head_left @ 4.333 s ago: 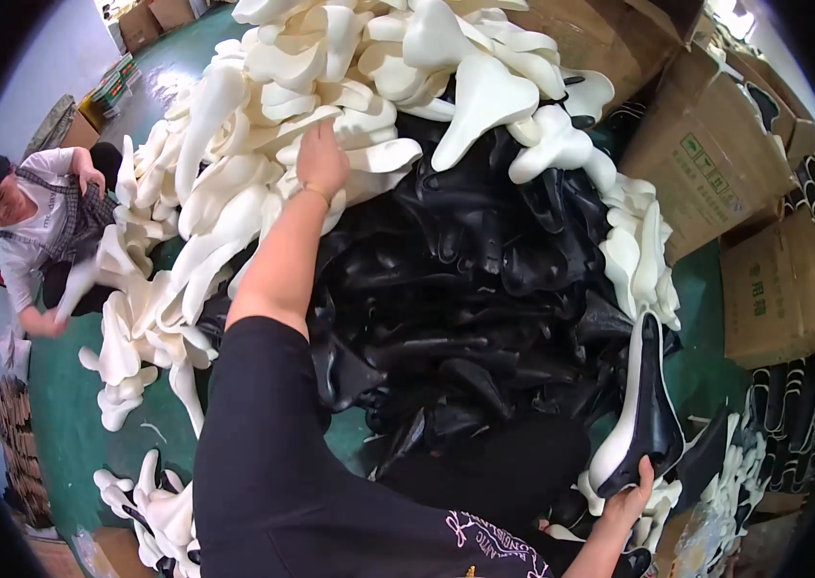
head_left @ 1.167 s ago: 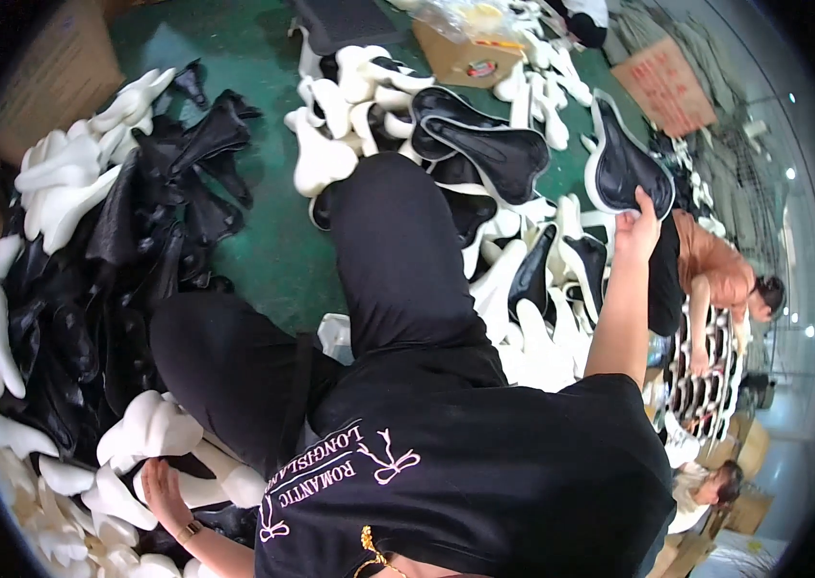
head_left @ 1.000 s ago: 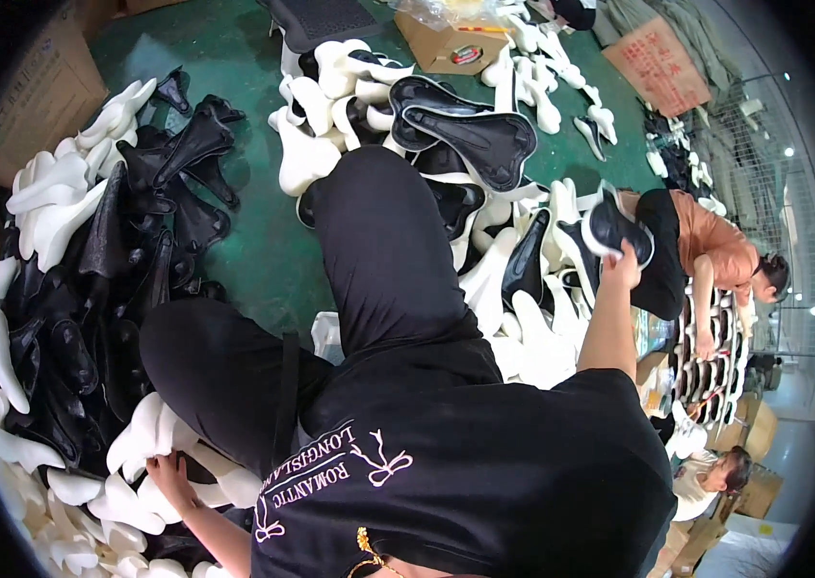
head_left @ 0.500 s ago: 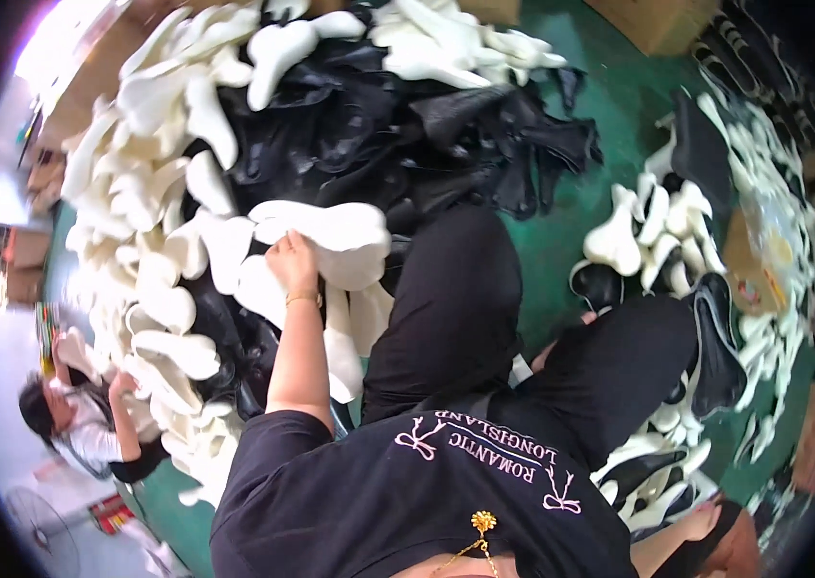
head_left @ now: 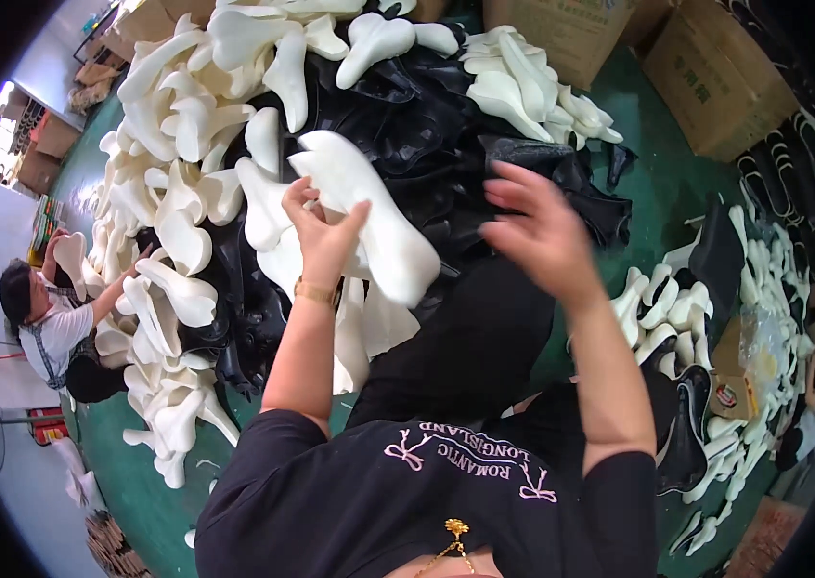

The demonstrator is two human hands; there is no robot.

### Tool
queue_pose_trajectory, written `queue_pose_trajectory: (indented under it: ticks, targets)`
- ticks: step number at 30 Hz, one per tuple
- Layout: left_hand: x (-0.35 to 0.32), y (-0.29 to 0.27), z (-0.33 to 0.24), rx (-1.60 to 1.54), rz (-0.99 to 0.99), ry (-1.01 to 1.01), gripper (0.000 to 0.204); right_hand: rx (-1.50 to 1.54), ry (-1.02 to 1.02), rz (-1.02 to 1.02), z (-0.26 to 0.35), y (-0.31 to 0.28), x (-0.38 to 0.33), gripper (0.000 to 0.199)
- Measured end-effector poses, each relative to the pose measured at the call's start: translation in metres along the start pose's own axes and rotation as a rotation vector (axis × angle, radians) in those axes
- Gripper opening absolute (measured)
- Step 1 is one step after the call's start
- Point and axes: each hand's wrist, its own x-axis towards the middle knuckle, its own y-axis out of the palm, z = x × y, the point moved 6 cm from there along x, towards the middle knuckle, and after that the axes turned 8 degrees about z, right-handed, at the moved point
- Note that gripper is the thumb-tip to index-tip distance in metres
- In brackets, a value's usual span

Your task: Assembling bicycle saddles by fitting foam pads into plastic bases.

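Observation:
My left hand [head_left: 319,229] is at the near left edge of a white foam saddle pad [head_left: 378,226], its thumb stretched over the pad and its other fingers curled; the exact grip is partly hidden. The pad lies tilted above more white pads [head_left: 268,217] and beside my knee. To the right, my right hand [head_left: 544,231] is raised with fingers apart, a little blurred, holding nothing. Beneath and beyond it spreads a heap of glossy black saddle-shaped pieces [head_left: 407,125].
White pads [head_left: 176,106] pile up on the left and far side. Cardboard boxes [head_left: 715,77] stand at the far right. A co-worker [head_left: 51,318] handles a pad at the left; another person [head_left: 807,414] is at the right edge. More pads [head_left: 682,313] lie right of my legs.
My right hand has come up from the lower right to beyond my knees. The white pad has turned, its broad end now nearer to me, and my left thumb has spread out.

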Motion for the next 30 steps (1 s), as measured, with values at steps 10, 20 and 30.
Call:
queue_pose_trajectory:
  ticks: [10,20,30]
  targets:
    - [-0.039,-0.053,0.008,-0.256,0.261,-0.338,0.048,0.596,0.252,0.086,-0.099,0.110,0.070,0.051]
    - [-0.041,-0.242,0.027,-0.792,-0.221,-0.243,0.046,0.499,0.678,0.112,-0.172,0.172,0.117,0.070]
    - [-0.075,-0.155,0.060,-0.736,-0.204,-0.470,0.046,-0.556,0.485,0.395,-0.240,0.164,0.152,0.057]
